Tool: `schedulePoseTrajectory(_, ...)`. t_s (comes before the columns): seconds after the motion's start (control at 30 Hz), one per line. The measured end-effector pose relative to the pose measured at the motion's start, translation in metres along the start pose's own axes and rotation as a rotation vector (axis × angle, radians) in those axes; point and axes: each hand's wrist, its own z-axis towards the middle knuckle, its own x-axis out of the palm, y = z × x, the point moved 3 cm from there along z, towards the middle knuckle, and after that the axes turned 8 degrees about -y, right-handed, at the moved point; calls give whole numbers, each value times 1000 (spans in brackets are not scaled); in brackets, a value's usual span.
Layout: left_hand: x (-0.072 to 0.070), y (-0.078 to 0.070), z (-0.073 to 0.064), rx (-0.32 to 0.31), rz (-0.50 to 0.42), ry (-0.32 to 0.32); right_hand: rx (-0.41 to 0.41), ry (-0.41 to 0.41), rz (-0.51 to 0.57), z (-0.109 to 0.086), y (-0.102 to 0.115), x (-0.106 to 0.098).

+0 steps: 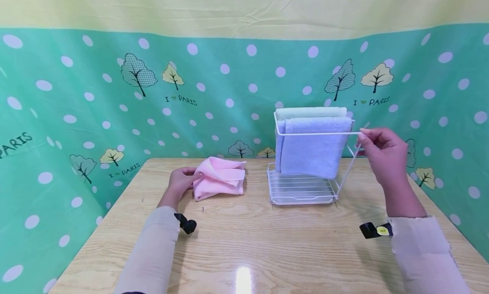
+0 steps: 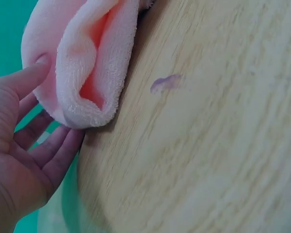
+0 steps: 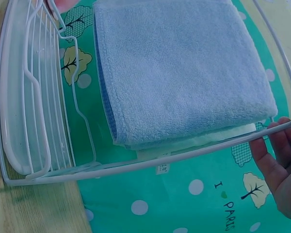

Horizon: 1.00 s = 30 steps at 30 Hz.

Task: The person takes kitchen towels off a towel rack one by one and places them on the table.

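Note:
A folded pink towel (image 1: 219, 178) sits on the left part of the table, its layers loosely bunched. My left hand (image 1: 181, 181) holds its left edge, thumb on top and fingers underneath, as the left wrist view shows. To the right stands a white wire towel rack (image 1: 302, 199) with a slatted lower shelf. My right hand (image 1: 383, 152) grips the rack's upper right front corner between thumb and fingers. A folded blue towel (image 1: 315, 147) hangs over a bar of the rack, and a pale green towel (image 1: 311, 112) hangs behind it.
The wooden table (image 1: 267, 243) reaches back to a green dotted curtain (image 1: 214, 94) with printed trees. Under the rack's slats is a pale tray (image 3: 14, 97). A small purple mark (image 2: 166, 83) shows on the tabletop close to the pink towel.

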Motion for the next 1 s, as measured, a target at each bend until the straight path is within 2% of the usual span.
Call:
schedulePoseTrajectory(0.17, 2, 0, 0, 24, 74, -69, 2, 2, -38, -2, -1, 1)
schedulePoseTrajectory(0.33, 3, 3, 3, -17, 143, -124, 8, 9, -22, -2, -2, 1)
schedulePoseTrajectory(0.4, 3, 4, 4, -31, 141, -135, 5, 9, -25, -2, -2, 1)
schedulePoseTrajectory(0.53, 2, 4, 5, -4, 109, -149, 5, 6, -35, -1, -2, 1)
schedulePoseTrajectory(0.73, 2, 5, 4, 7, 0, -83, 6, 4, -34, 0, -2, 1)
schedulePoseTrajectory(1.0, 2, 6, 6, 26, -10, 72, -8, 0, -7, 0, 0, 0)
